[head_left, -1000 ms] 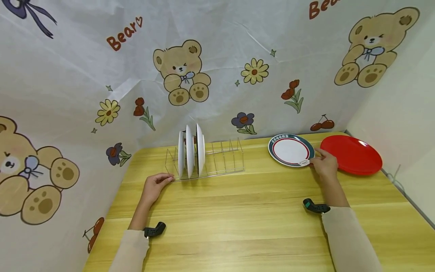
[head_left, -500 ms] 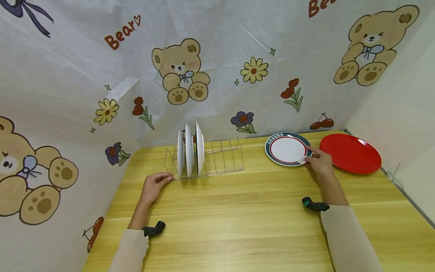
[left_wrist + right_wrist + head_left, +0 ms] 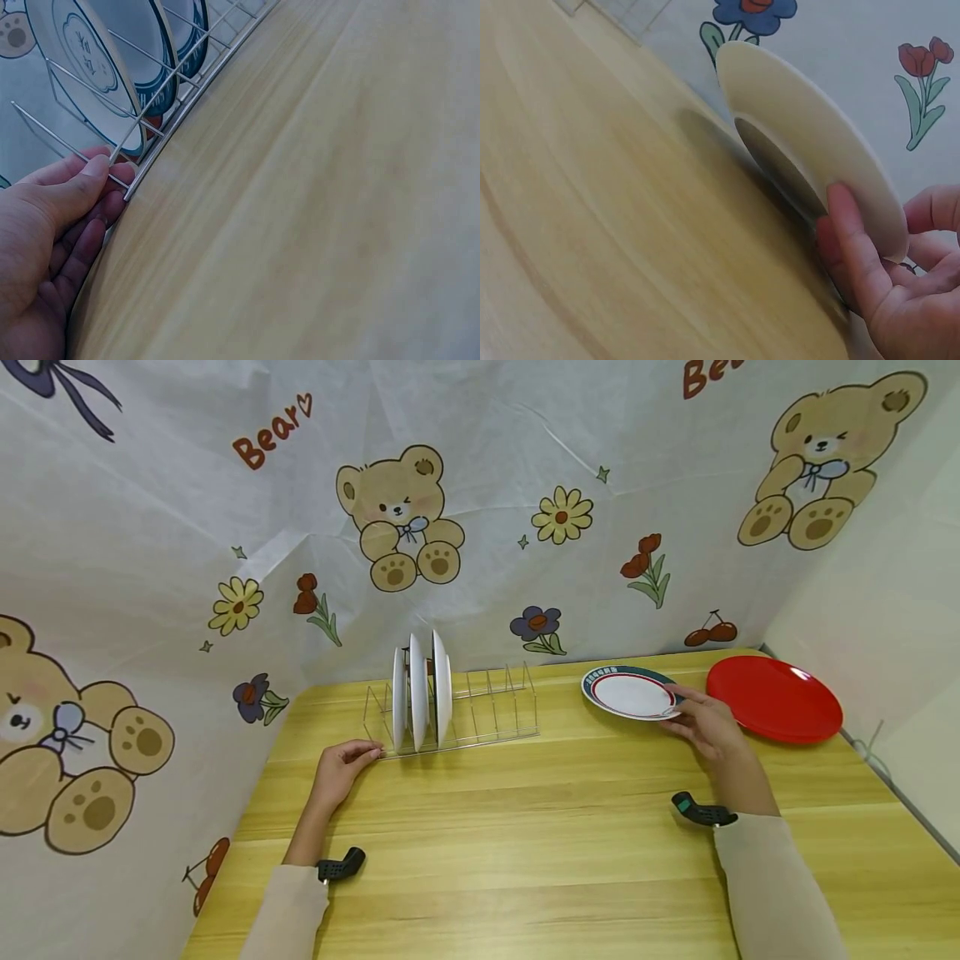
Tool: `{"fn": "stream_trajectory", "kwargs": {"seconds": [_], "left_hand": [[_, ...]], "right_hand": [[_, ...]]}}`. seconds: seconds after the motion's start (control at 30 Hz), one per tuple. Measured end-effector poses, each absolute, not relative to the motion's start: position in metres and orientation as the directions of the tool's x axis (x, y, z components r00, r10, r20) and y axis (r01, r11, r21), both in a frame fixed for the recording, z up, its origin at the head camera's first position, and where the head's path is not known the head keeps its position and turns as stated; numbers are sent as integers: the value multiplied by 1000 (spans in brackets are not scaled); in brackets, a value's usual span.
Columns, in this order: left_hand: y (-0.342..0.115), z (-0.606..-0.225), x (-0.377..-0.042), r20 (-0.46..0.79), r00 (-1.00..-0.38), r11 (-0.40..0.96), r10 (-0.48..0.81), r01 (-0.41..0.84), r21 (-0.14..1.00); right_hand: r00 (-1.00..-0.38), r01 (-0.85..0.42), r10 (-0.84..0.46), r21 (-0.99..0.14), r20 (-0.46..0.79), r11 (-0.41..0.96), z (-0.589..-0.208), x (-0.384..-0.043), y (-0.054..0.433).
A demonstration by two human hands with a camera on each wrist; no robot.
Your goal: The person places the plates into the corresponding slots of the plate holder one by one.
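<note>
My right hand (image 3: 708, 724) holds a white plate (image 3: 633, 695) with a green and red rim by its right edge. In the right wrist view the plate (image 3: 802, 120) is tilted, its underside showing and its shadow on the table, with fingers beneath it. My left hand (image 3: 341, 771) pinches the front left corner of a wire dish rack (image 3: 495, 739). The left wrist view shows thumb and fingers of the left hand (image 3: 52, 225) on the rack's wire end. Three white plates (image 3: 420, 697) stand upright in the rack's left part.
A red oval plate (image 3: 776, 700) lies on the wooden table (image 3: 517, 860) right of the right hand. A printed bear cloth (image 3: 480, 510) hangs behind the table. A white cable (image 3: 873, 752) is at the right table edge.
My right hand has drawn the plate slightly left and raised it from the table, with its fingers now under the rim. The left hand stays at the rack's corner.
</note>
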State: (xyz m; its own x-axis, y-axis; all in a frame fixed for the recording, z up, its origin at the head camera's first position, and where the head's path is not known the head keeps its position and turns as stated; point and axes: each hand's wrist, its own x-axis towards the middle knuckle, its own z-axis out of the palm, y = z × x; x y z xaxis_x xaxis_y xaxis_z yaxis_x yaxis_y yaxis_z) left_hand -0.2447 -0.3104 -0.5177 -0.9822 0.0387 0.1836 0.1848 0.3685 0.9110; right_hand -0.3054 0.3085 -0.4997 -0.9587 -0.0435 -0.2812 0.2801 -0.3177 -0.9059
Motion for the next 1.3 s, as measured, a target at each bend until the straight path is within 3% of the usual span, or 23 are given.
{"fn": "stream_trajectory", "kwargs": {"seconds": [0.3, 0.63, 1.3], "left_hand": [[-324, -543, -258, 209, -978, 365, 24, 203, 909], [-324, -543, -259, 212, -977, 365, 35, 210, 907], [-323, -544, -257, 209, -978, 371, 27, 204, 906]], "right_hand": [[-967, 248, -152, -887, -204, -388, -496, -305, 309], [-979, 139, -193, -903, -64, -407, -490, -306, 304], [-961, -17, -235, -884, 143, -468, -434, -286, 282]]}}
